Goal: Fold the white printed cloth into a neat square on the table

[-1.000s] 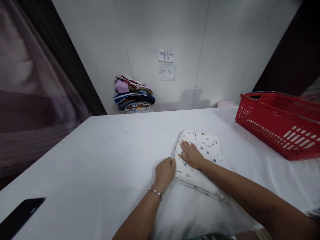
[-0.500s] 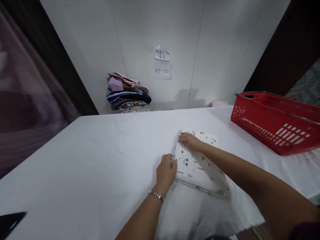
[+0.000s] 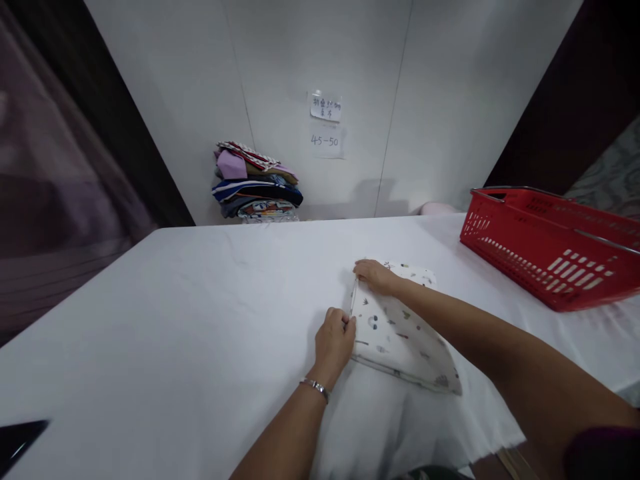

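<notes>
A folded white cloth with small printed figures lies on the white-covered table in front of me. My left hand, with a bracelet on the wrist, pinches the cloth's near left edge. My right hand grips the far left corner, fingers curled over the edge. The left edge of the cloth is lifted slightly off the table between both hands.
A red plastic basket stands at the right on the table. A stack of folded coloured clothes rests at the back against the white wall, under two paper notes. A dark flat object lies at the near left edge.
My right hand slid from the middle of the cloth to its far left corner and closed on it. My left hand pinched the near edge, which now lifts slightly.
</notes>
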Action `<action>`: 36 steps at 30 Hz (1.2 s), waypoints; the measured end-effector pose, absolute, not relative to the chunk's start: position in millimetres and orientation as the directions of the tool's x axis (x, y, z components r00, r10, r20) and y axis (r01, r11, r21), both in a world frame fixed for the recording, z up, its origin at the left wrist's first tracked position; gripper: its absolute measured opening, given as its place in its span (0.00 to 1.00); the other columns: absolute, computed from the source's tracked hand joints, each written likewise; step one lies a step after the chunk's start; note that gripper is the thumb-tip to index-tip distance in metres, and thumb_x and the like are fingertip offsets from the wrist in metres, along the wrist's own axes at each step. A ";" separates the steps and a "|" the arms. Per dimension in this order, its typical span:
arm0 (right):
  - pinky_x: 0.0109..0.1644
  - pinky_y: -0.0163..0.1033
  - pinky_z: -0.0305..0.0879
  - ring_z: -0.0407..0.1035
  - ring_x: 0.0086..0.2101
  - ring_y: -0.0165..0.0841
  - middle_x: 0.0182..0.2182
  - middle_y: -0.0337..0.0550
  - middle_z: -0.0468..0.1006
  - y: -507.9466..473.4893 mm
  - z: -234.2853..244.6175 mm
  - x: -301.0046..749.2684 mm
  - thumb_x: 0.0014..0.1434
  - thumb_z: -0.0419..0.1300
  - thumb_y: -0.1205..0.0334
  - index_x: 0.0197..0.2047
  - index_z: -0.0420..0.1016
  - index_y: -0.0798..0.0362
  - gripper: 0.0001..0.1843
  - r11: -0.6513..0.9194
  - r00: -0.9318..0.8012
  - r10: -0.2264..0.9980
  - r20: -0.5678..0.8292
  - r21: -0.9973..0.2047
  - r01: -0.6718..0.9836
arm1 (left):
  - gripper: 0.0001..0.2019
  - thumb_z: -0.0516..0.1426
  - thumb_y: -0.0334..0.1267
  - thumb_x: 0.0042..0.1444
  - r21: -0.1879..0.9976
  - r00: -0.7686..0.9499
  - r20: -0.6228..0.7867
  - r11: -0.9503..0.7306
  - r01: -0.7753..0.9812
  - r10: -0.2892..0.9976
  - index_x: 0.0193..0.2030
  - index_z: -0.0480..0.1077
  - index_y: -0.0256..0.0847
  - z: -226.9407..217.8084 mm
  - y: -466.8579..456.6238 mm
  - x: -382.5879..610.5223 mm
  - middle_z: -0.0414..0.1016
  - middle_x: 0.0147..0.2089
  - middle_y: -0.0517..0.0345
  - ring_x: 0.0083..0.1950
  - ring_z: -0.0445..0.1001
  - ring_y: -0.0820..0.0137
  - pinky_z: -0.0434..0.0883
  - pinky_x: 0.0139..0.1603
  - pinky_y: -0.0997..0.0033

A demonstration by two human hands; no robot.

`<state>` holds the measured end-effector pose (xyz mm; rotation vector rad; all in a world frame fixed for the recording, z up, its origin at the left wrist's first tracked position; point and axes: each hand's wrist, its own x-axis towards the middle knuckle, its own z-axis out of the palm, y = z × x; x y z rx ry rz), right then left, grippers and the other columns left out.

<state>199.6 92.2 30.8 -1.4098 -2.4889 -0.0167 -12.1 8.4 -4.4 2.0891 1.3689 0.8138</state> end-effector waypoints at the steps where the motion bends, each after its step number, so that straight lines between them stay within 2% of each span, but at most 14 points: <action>1: 0.50 0.43 0.58 0.65 0.45 0.37 0.36 0.47 0.74 92.4 29.8 198.6 0.56 0.52 0.72 0.34 0.71 0.54 0.08 0.513 -0.473 0.847 0.242 -0.144 0.846 | 0.08 0.49 0.40 0.59 0.689 0.314 0.198 -0.360 0.629 0.928 0.29 0.60 0.42 -4.1 8.5 -12.0 0.65 0.35 0.62 0.31 0.65 0.76 0.58 0.32 0.74; 7: 0.49 0.41 0.60 0.67 0.42 0.36 0.36 0.47 0.76 93.8 21.3 197.5 0.57 0.51 0.71 0.35 0.73 0.55 0.09 0.490 -0.453 0.869 0.198 -0.221 0.843 | 0.10 0.46 0.37 0.60 0.652 0.315 0.175 -0.350 0.673 0.933 0.27 0.58 0.41 -1.0 8.2 -11.6 0.64 0.33 0.62 0.30 0.64 0.75 0.56 0.31 0.73; 12: 0.51 0.42 0.61 0.69 0.45 0.36 0.43 0.47 0.77 93.9 11.3 198.5 0.60 0.48 0.68 0.44 0.74 0.53 0.15 0.445 -0.403 0.893 0.200 -0.262 0.857 | 0.10 0.46 0.35 0.59 0.618 0.317 0.153 -0.341 0.708 0.936 0.26 0.58 0.41 1.1 8.9 -11.4 0.64 0.31 0.62 0.30 0.64 0.74 0.54 0.31 0.72; 16: 0.58 0.45 0.55 0.63 0.53 0.37 0.48 0.45 0.75 92.5 6.2 196.0 0.62 0.45 0.64 0.49 0.72 0.51 0.18 0.392 -0.354 0.919 0.177 -0.290 0.873 | 0.10 0.46 0.35 0.59 0.608 0.319 0.125 -0.326 0.723 0.939 0.26 0.58 0.41 2.7 9.8 -11.4 0.65 0.30 0.62 0.29 0.63 0.74 0.54 0.29 0.72; 21: 0.61 0.54 0.46 0.48 0.62 0.43 0.60 0.48 0.61 85.6 3.9 185.5 0.63 0.46 0.54 0.58 0.64 0.50 0.23 0.313 -0.294 0.950 0.110 -0.285 0.906 | 0.09 0.46 0.34 0.58 0.610 0.322 0.123 -0.328 0.721 0.939 0.26 0.59 0.41 5.1 9.5 -11.6 0.65 0.30 0.62 0.30 0.64 0.75 0.55 0.30 0.72; 25: 0.61 0.57 0.42 0.50 0.61 0.42 0.58 0.43 0.66 84.5 1.9 177.2 0.64 0.43 0.55 0.53 0.70 0.45 0.20 0.321 -0.305 0.947 0.099 -0.246 0.915 | 0.09 0.47 0.33 0.57 0.618 0.318 0.126 -0.326 0.715 0.940 0.26 0.58 0.41 5.9 8.9 -11.8 0.65 0.30 0.62 0.29 0.63 0.74 0.54 0.29 0.73; 29: 0.62 0.55 0.44 0.51 0.60 0.41 0.58 0.43 0.66 91.3 0.7 182.9 0.63 0.45 0.55 0.56 0.68 0.45 0.21 0.310 -0.288 0.951 0.115 -0.360 0.880 | 0.09 0.47 0.33 0.57 0.624 0.315 0.131 -0.325 0.711 0.940 0.25 0.57 0.41 6.2 8.6 -12.1 0.64 0.30 0.62 0.29 0.62 0.75 0.53 0.29 0.73; 33: 0.64 0.46 0.48 0.53 0.60 0.36 0.58 0.44 0.65 100.7 0.7 206.9 0.61 0.47 0.63 0.56 0.68 0.52 0.21 0.151 -0.017 0.961 0.275 -0.472 0.869 | 0.09 0.47 0.33 0.57 0.631 0.312 0.134 -0.324 0.705 0.941 0.25 0.57 0.41 5.3 8.5 -12.6 0.64 0.29 0.62 0.28 0.61 0.75 0.53 0.29 0.72; 36: 0.63 0.46 0.49 0.56 0.59 0.38 0.57 0.47 0.66 109.4 3.9 226.5 0.59 0.48 0.66 0.54 0.69 0.54 0.21 0.009 0.143 0.950 0.278 -0.482 0.876 | 0.09 0.47 0.34 0.57 0.639 0.315 0.129 -0.321 0.698 0.940 0.25 0.58 0.41 4.4 8.6 -12.7 0.64 0.29 0.62 0.28 0.61 0.75 0.53 0.29 0.73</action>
